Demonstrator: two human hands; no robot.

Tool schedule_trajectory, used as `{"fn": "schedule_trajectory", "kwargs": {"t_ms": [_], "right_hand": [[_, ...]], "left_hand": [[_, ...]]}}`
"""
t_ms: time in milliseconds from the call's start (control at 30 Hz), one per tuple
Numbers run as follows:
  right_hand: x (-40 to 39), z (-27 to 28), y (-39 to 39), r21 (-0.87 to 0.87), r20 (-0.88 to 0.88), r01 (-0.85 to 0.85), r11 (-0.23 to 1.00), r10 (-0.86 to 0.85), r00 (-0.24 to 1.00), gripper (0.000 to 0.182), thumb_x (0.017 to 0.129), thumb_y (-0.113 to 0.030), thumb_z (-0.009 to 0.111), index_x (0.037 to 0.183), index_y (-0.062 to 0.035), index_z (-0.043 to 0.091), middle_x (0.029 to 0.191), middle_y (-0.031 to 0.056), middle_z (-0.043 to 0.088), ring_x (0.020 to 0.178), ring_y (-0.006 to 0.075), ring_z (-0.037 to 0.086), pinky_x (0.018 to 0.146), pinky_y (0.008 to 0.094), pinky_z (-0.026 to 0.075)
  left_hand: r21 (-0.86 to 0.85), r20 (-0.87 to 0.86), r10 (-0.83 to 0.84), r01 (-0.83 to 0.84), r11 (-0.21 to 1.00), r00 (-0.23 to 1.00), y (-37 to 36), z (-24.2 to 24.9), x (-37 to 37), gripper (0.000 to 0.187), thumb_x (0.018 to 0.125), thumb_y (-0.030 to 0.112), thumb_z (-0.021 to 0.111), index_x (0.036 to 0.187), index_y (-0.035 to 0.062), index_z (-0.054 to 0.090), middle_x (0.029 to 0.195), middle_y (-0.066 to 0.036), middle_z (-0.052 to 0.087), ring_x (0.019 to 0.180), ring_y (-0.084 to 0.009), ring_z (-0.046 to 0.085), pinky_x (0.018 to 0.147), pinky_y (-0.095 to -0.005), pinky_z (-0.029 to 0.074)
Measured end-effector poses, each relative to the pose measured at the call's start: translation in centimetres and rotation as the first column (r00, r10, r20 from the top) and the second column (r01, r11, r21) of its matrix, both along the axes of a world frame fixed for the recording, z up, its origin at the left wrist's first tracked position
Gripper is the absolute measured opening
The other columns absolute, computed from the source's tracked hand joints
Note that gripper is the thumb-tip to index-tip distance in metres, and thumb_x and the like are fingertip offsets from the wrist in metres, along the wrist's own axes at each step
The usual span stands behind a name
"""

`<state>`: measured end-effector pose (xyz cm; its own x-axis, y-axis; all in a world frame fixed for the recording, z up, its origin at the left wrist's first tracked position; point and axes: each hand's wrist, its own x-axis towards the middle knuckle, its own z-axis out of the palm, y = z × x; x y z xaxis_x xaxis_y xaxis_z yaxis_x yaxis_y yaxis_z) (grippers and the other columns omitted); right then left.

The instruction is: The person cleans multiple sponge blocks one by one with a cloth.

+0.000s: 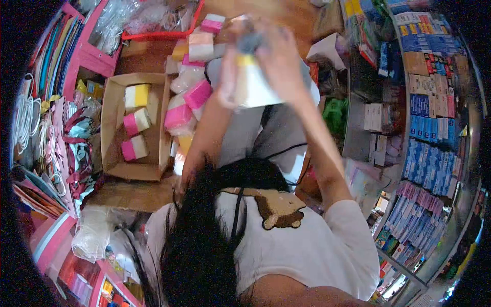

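Note:
In front of me, above my lap, I hold a white-and-yellow block (255, 84), smeared by motion. My left hand (229, 77) is closed against its left side. Over its right side and top edge curls my right hand (281, 59), its fingers blurred. A dark grey thing (249, 43) shows between the hands at the block's far end; I cannot make out what it is. To the left lies a pile of similar two-tone blocks, among them a pink one (198, 94) and a pink-and-white one (179, 117).
An open cardboard box (108, 134) on the left holds three two-tone blocks. Beyond it is a red-rimmed basket (162, 35) of clear plastic bags. Shelves of small boxes (429, 158) line the right, and a pink rack (97, 62) with hanging goods stands left.

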<state>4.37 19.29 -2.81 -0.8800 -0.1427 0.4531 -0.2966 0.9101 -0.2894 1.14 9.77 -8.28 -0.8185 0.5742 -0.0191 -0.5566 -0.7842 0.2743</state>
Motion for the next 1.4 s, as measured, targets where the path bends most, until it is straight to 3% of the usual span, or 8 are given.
{"fn": "schedule_trajectory", "kwargs": {"t_ms": [133, 300, 500, 633, 833, 900, 1033, 1400], "right_hand": [[3.1, -1.9, -1.9, -0.063, 0.181, -0.251, 0.966, 0.258, 0.949, 0.05, 0.081, -0.027, 0.04, 0.127, -0.0089, 0.033, 0.135, 0.0052, 0.03, 0.126, 0.0248, 0.023, 0.102, 0.0506, 0.008], [-0.3, -1.3, 2.1, -0.127, 0.029, -0.046, 0.991, 0.05, 0.998, 0.046, 0.086, -0.032, 0.03, 0.127, -0.0115, 0.035, 0.132, 0.0081, 0.035, 0.125, 0.0264, 0.025, 0.102, 0.0497, 0.011], [0.0, -0.1, -2.7, -0.198, 0.063, -0.209, 0.958, 0.225, 0.972, 0.045, 0.086, -0.032, 0.032, 0.124, -0.0106, 0.041, 0.128, 0.01, 0.039, 0.125, 0.0269, 0.026, 0.101, 0.0492, 0.012], [1.6, -1.4, -4.2, -0.11, 0.121, -0.337, 0.935, 0.35, 0.929, 0.045, 0.08, -0.03, 0.041, 0.121, -0.0115, 0.045, 0.129, 0.0074, 0.039, 0.124, 0.0255, 0.029, 0.1, 0.0492, 0.016], [0.7, -5.5, -1.0, -0.239, 0.057, -0.244, 0.94, 0.264, 0.963, 0.049, 0.069, -0.003, 0.05, 0.118, -0.006, 0.046, 0.121, 0.0148, 0.044, 0.108, 0.0298, 0.044, 0.093, 0.0382, 0.034], [1.1, -5.9, -0.9, -0.358, 0.008, -0.07, 0.931, 0.078, 0.997, 0.048, 0.069, -0.001, 0.051, 0.116, -0.0036, 0.046, 0.116, 0.0184, 0.046, 0.103, 0.0325, 0.047, 0.09, 0.0367, 0.036], [1.7, -6.7, -0.6, -0.429, 0.074, 0.108, 0.897, -0.084, 0.994, 0.042, 0.071, -0.006, 0.055, 0.113, -0.0046, 0.048, 0.108, 0.0188, 0.048, 0.103, 0.0335, 0.045, 0.09, 0.0368, 0.034], [4.1, -7.4, -1.3, -0.135, 0.319, 0.131, 0.982, -0.082, 0.944, 0.048, 0.066, -0.023, 0.067, 0.11, -0.0114, 0.051, 0.128, 0.0158, 0.034, 0.123, 0.0355, 0.025, 0.103, 0.0465, 0.011]], "left_hand": [[-0.418, -0.241, 0.356, -0.427, 0.801, 0.903, -4.0, -0.2, -3.0, 0.055, 0.087, 0.049, 0.032, 0.116, 0.0043, 0.043, 0.104, -0.01, 0.054, 0.085, -0.0208, 0.057, 0.073, -0.0359, 0.049], [0.312, -0.221, -0.2, 0.263, 0.913, 0.954, -1.5, -2.9, -1.9, 0.059, 0.084, 0.053, 0.034, 0.118, 0.0051, 0.041, 0.104, -0.01, 0.054, 0.084, -0.0196, 0.057, 0.073, -0.032, 0.049], [0.094, 0.286, 0.146, -0.18, 0.979, 0.947, -1.4, 2.2, 0.1, 0.057, 0.082, 0.055, 0.04, 0.115, 0.0093, 0.045, 0.1, -0.01, 0.056, 0.082, -0.0193, 0.059, 0.07, -0.0307, 0.049], [-0.519, -0.251, 0.412, -0.481, 0.706, 0.876, -5.6, -1.2, -3.7, 0.056, 0.084, 0.053, 0.037, 0.115, 0.0063, 0.043, 0.105, -0.012, 0.054, 0.09, -0.023, 0.057, 0.074, -0.0345, 0.049], [-0.302, -0.149, 0.502, -0.523, 0.797, 0.852, -9.5, -1.4, -6.6, 0.062, 0.081, 0.056, 0.04, 0.114, 0.0037, 0.044, 0.102, -0.012, 0.055, 0.089, -0.0236, 0.057, 0.075, -0.0344, 0.049], [-0.653, -0.235, 0.399, -0.448, 0.611, 0.886, -11.0, -4.8, -9.0, 0.063, 0.078, 0.057, 0.045, 0.112, 0.0043, 0.047, 0.1, -0.01, 0.057, 0.084, -0.023, 0.058, 0.072, -0.0334, 0.049], [-0.585, -0.65, -0.268, -0.693, -0.421, 0.711, -8.4, -19.7, -13.8, 0.071, 0.067, 0.059, 0.055, 0.118, 0.0108, 0.043, 0.113, -0.017, 0.043, 0.099, -0.0323, 0.043, 0.086, -0.0444, 0.033], [-0.297, -0.374, -0.635, -0.736, -0.608, 0.676, -3.6, -25.4, -9.8, 0.079, 0.072, 0.064, 0.041, 0.133, 0.0179, 0.025, 0.137, -0.022, 0.013, 0.125, -0.0442, 0.01, 0.099, -0.0559, -0.001]]}}
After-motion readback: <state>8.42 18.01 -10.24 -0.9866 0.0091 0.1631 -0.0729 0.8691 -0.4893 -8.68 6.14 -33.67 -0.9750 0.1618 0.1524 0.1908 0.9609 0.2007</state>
